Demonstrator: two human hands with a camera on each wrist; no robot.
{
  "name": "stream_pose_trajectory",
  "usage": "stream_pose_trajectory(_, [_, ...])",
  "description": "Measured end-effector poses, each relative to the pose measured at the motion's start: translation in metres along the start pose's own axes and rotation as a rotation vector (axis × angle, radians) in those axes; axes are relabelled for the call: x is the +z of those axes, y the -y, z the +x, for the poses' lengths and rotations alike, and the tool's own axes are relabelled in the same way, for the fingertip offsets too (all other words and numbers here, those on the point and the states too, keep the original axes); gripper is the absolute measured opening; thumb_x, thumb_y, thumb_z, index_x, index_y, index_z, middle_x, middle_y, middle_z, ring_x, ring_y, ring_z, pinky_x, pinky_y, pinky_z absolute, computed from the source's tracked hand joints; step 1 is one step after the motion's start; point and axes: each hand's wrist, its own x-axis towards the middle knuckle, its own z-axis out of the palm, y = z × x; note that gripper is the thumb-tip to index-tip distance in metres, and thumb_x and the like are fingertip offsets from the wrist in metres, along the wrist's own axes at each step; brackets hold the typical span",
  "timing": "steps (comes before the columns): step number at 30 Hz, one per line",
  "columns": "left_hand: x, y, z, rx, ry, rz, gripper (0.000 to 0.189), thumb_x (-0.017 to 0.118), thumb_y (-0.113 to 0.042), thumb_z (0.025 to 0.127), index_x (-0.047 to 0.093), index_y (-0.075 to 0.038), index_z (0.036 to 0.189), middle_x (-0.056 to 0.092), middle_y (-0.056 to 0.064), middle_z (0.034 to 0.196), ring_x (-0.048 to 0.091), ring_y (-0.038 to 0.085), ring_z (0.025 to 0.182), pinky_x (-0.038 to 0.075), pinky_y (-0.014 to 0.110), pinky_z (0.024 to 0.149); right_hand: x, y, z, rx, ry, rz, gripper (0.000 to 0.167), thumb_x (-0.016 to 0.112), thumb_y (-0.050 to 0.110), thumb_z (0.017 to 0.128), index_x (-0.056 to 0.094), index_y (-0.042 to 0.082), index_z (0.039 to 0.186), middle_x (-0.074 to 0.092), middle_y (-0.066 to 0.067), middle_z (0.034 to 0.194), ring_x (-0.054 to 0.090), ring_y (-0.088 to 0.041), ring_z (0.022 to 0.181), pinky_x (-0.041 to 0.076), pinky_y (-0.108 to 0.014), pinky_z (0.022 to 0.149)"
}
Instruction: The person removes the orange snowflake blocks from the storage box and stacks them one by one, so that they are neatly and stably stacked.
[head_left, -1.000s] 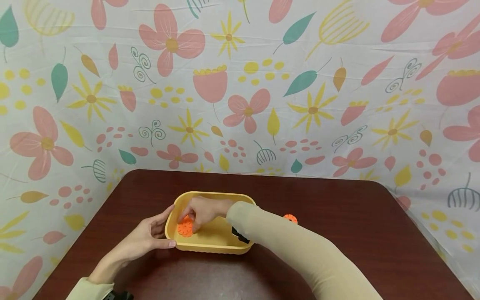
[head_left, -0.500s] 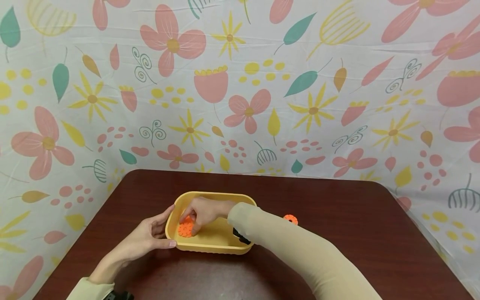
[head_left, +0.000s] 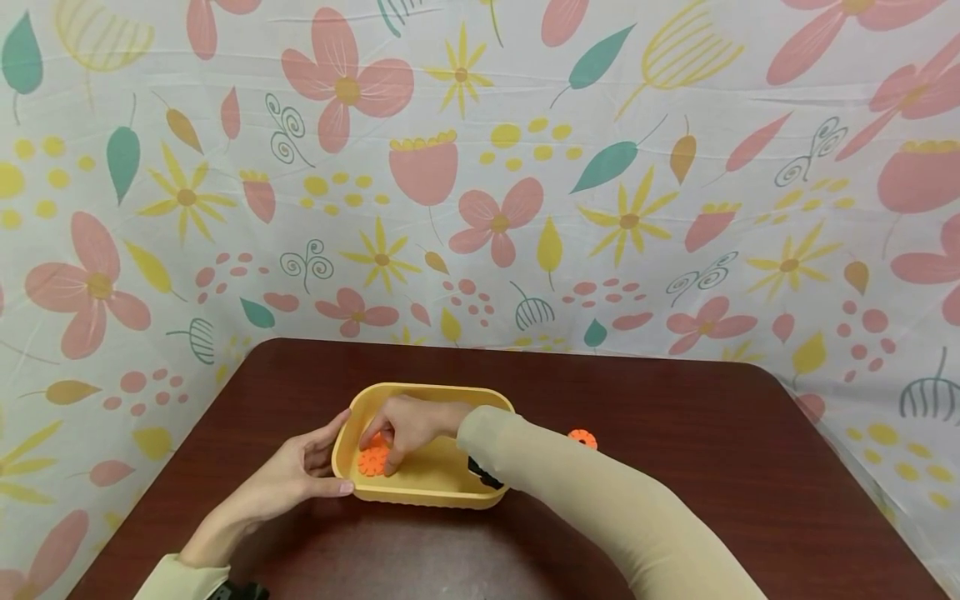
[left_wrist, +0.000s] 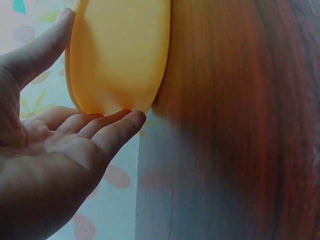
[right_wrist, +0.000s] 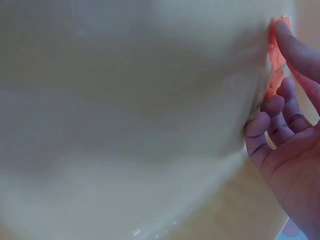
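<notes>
A yellow rectangular tub (head_left: 427,502) with rounded corners stands on the table, and a few orange notched plastic discs (head_left: 372,461) lie at its left end. My left hand (head_left: 281,475) holds that end from outside, thumb on the near side and fingers on the far side. Its thumb and fingers also touch the tub's wall (left_wrist: 120,55) in the left wrist view. Inside the tub, my right hand (head_left: 408,425) reaches down with bent fingers and pinches at an orange disc. The right wrist view shows the thumb on the orange discs (right_wrist: 276,50), other fingers curled beside them.
Another orange notched disc (head_left: 582,438) lies on the dark wooden table (head_left: 675,433) right of the tub, partly behind the right sleeve (head_left: 585,492). A floral cloth (head_left: 480,167) hangs behind the table and down its sides.
The right thumb and fingertips have shifted slightly at the orange discs within the tub. The left hand and the tub stay in place.
</notes>
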Motion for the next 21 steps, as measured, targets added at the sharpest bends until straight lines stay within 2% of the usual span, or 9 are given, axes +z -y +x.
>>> stream_pose_trajectory(9, [0.0003, 0.0009, -0.0005, 0.011, 0.000, 0.000, 0.103, 0.080, -0.003, 0.093, 0.009, 0.002, 0.167, 0.020, 0.035, 0.166, 0.040, 0.051, 0.143, 0.054, 0.033, 0.099, 0.0023, 0.0025, 0.0016, 0.009, 0.002, -0.024, 0.047, 0.094, 0.011, 0.080, 0.079, 0.008, 0.125, 0.049, 0.006, 0.059, 0.042, -0.003, 0.054, 0.033, -0.017, 0.053])
stream_pose_trajectory(21, [-0.0012, 0.0028, 0.0002, 0.015, 0.006, -0.005, 0.102, 0.080, -0.003, 0.093, 0.010, 0.001, 0.168, 0.022, 0.034, 0.166, 0.042, 0.049, 0.143, 0.054, 0.032, 0.099, 0.0030, 0.0032, 0.0016, -0.018, -0.019, -0.067, 0.036, 0.094, 0.011, 0.080, 0.082, 0.010, 0.114, 0.054, 0.007, 0.064, 0.047, -0.002, 0.060, 0.039, -0.016, 0.058])
